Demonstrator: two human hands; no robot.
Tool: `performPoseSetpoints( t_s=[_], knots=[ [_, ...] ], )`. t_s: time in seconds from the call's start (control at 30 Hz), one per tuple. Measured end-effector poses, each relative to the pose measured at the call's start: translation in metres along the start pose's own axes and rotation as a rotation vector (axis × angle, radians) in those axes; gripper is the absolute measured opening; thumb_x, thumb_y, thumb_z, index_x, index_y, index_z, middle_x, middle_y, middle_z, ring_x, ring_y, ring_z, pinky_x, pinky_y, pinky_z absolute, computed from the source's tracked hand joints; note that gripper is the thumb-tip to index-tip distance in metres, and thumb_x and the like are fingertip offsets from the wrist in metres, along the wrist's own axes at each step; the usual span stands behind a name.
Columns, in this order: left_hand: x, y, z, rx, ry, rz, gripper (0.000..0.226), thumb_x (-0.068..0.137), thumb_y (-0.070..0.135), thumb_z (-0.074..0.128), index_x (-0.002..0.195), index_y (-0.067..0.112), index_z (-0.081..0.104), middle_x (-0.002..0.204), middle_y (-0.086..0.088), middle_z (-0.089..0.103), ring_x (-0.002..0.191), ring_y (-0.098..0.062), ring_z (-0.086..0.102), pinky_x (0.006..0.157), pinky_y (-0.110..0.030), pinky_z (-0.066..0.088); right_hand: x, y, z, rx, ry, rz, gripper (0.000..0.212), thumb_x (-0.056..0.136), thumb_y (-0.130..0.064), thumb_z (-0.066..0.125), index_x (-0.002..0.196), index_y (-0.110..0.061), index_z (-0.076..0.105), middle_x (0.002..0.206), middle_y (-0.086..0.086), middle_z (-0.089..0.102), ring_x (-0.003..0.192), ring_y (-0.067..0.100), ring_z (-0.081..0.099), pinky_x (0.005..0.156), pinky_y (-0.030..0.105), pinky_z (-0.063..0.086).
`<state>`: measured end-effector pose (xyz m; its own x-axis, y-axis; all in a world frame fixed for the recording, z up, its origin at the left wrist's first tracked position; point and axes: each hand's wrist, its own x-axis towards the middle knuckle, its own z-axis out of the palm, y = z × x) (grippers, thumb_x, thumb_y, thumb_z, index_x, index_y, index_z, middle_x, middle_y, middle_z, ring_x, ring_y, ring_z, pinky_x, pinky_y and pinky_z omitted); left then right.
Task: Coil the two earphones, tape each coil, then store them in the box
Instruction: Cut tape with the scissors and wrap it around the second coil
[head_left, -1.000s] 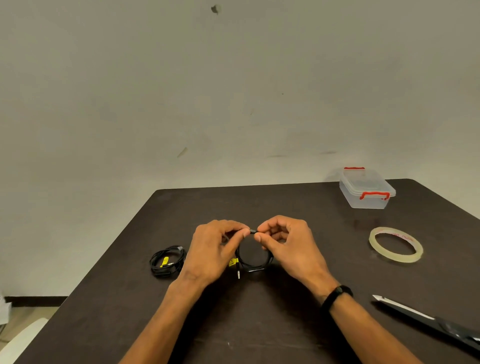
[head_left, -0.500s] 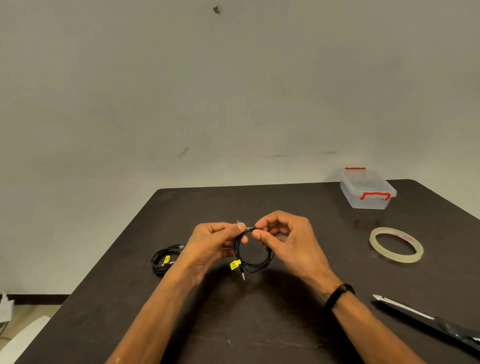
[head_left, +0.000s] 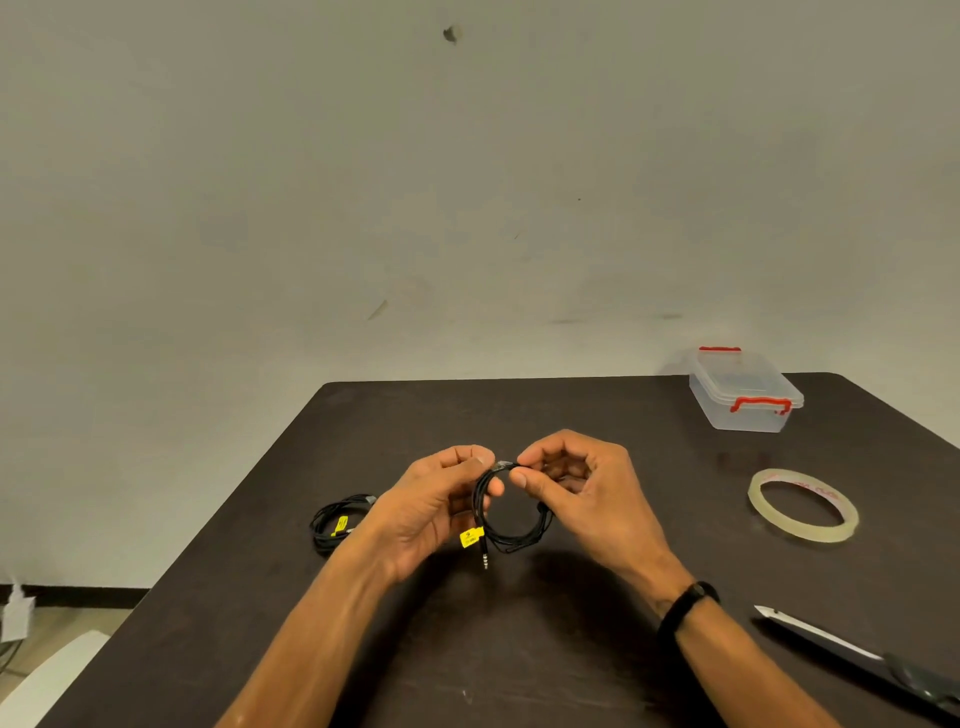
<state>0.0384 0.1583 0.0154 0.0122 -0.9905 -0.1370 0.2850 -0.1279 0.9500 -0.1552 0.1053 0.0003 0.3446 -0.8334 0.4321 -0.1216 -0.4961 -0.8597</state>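
held black coiled earphone (head_left: 511, 522) above dark table (head_left: 519, 649) — loop upright, plug down | left hand (head_left: 436, 506) and right hand (head_left: 582, 493) pinch its top | second black coil (head_left: 337, 522) flat, left | closed clear red-latched box (head_left: 743, 395), tape roll (head_left: 802, 506), scissors (head_left: 857, 657) right — well apart

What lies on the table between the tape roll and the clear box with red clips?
Nothing: in the head view the dark table is bare between the tape roll and the box.
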Motion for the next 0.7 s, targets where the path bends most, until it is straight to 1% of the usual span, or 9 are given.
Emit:
performPoseSetpoints(
  t_s=[0.07,0.13,0.23,0.3,0.4,0.47,0.53,0.63,0.7],
  knots=[
    [0.001,-0.001,-0.002,0.052,-0.024,0.043,0.030,0.091,0.030,0.071,0.110,0.007,0.072,0.087,-0.012,0.073,0.071,-0.014,0.064,0.072,-0.026,0.055,0.000,0.000,0.000,-0.004,0.020,0.002,0.013,0.086,-0.024,0.086,0.095,-0.029,0.077,0.092,-0.008,0.078,0.086,0.013,0.075,0.082,0.043,0.064],
    [0.002,-0.003,-0.001,0.106,-0.041,0.072,0.037,0.097,0.034,0.066,0.114,0.002,0.073,0.090,-0.013,0.073,0.074,-0.015,0.064,0.075,-0.027,0.055,0.000,0.000,0.000,-0.012,0.038,0.003,0.013,0.086,-0.025,0.086,0.094,-0.030,0.077,0.092,-0.009,0.078,0.087,0.012,0.075,0.082,0.042,0.064],
    [0.002,-0.003,0.002,0.158,-0.036,0.073,0.048,0.101,0.039,0.060,0.115,-0.005,0.072,0.093,-0.013,0.074,0.077,-0.016,0.064,0.079,-0.029,0.054,0.000,0.001,-0.001,-0.014,0.053,0.004,0.013,0.086,-0.024,0.085,0.094,-0.029,0.077,0.091,-0.010,0.078,0.086,0.012,0.075,0.081,0.039,0.064],
    [0.001,-0.002,0.002,0.172,-0.043,0.066,0.053,0.101,0.044,0.059,0.115,-0.005,0.072,0.095,-0.014,0.074,0.080,-0.018,0.065,0.084,-0.031,0.054,0.001,0.000,-0.001,-0.013,0.059,0.007,0.012,0.086,-0.023,0.086,0.093,-0.028,0.077,0.089,-0.010,0.078,0.084,0.012,0.075,0.080,0.036,0.064],
    [-0.001,0.000,0.004,0.230,-0.057,0.058,0.046,0.101,0.048,0.058,0.106,0.006,0.076,0.095,-0.013,0.075,0.082,-0.018,0.066,0.087,-0.033,0.054,0.001,0.001,-0.001,-0.017,0.056,0.009,0.012,0.086,-0.021,0.086,0.093,-0.026,0.077,0.088,-0.009,0.078,0.082,0.011,0.074,0.077,0.032,0.063],
    [0.000,-0.002,0.004,0.254,-0.065,0.058,0.035,0.100,0.043,0.060,0.096,0.011,0.073,0.093,-0.012,0.074,0.083,-0.019,0.065,0.087,-0.036,0.052,0.001,0.001,0.000,-0.024,0.041,0.010,0.011,0.086,-0.021,0.086,0.093,-0.025,0.078,0.088,-0.007,0.078,0.082,0.012,0.074,0.076,0.031,0.063],
    [0.002,-0.004,0.004,0.184,-0.077,0.012,0.030,0.099,0.038,0.062,0.085,0.013,0.070,0.088,-0.011,0.073,0.081,-0.019,0.065,0.085,-0.035,0.053,0.000,0.001,0.001,-0.031,0.034,0.013,0.011,0.086,-0.020,0.086,0.093,-0.025,0.078,0.087,-0.007,0.078,0.082,0.012,0.074,0.077,0.031,0.063],
    [0.002,-0.004,0.007,0.066,-0.110,-0.097,0.040,0.104,0.040,0.054,0.077,0.014,0.068,0.085,-0.010,0.071,0.078,-0.019,0.065,0.083,-0.034,0.053,0.000,0.001,0.002,-0.033,0.036,0.013,0.011,0.087,-0.020,0.085,0.093,-0.025,0.078,0.088,-0.008,0.078,0.082,0.010,0.074,0.077,0.028,0.062],
    [0.003,-0.006,0.009,0.153,-0.056,-0.085,0.056,0.107,0.050,0.043,0.079,0.010,0.071,0.084,-0.011,0.073,0.075,-0.019,0.066,0.079,-0.034,0.054,0.000,0.002,0.002,-0.024,0.044,0.018,0.012,0.086,-0.020,0.086,0.092,-0.027,0.078,0.088,-0.009,0.078,0.082,0.010,0.075,0.076,0.028,0.062]
  ],
)
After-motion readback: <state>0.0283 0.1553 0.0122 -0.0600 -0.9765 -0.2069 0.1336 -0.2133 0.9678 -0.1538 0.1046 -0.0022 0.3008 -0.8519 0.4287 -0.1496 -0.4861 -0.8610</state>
